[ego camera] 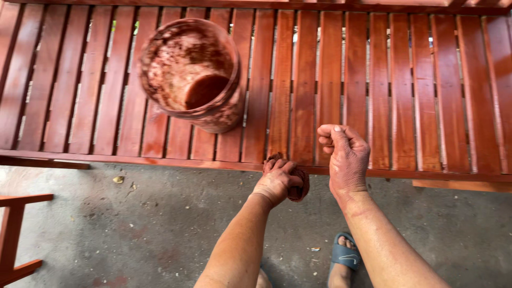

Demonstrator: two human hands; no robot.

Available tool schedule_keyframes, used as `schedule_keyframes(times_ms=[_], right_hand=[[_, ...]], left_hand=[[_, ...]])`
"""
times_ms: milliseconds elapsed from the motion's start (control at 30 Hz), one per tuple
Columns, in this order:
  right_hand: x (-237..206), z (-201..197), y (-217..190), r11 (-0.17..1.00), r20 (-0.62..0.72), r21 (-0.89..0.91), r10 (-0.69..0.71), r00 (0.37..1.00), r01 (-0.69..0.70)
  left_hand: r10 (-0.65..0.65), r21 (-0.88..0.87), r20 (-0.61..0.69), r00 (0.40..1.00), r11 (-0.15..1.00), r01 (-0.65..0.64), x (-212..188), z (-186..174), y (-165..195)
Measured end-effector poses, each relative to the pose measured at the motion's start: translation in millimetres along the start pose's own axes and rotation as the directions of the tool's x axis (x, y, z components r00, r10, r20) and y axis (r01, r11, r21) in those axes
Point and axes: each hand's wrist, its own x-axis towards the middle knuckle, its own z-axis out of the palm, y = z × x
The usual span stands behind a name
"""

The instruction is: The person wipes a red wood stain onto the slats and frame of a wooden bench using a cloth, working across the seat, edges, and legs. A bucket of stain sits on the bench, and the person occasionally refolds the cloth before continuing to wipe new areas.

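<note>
Most slats of the slatted wooden frame (373,80) already gleam red-brown; at lower centre the left hand (277,181) has its grip clamped on a stained rag (298,189) against the front rail, right hand (346,157) loosely curled, empty, stain bucket (192,72) upper left.

Grey concrete floor (160,224), blue sandal (348,257), red wooden frame (13,234) at left.

A small dark, stain-soaked rag (296,188) is bunched into a wad against the front edge rail of the glossy reddish-brown slatted wooden bench (405,101), whose wet-looking slats run away from that rail side by side.
</note>
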Motion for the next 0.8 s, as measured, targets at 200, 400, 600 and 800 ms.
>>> schedule_keyframes(times_ms=[200,400,600,800], right_hand=[[-37,96,9,0.998,0.113,0.056,0.023,0.993,-0.029],[-59,176,15,0.999,0.210,-0.004,0.034,0.977,-0.034],[-66,239,26,0.976,0.417,0.094,0.142,0.898,-0.197],[-53,287,23,0.998,0.479,-0.040,0.060,0.876,-0.046]], left_hand=[[-0.072,0.001,-0.039,0.997,0.997,0.073,-63,-46,-79],[-0.109,-0.068,-0.071,0.991,0.992,0.104,-86,-76,-111],[-0.251,-0.397,-0.047,0.967,0.893,0.213,-79,-86,-122],[-0.032,-0.201,-0.078,0.996,0.979,0.016,-67,-74,-150]])
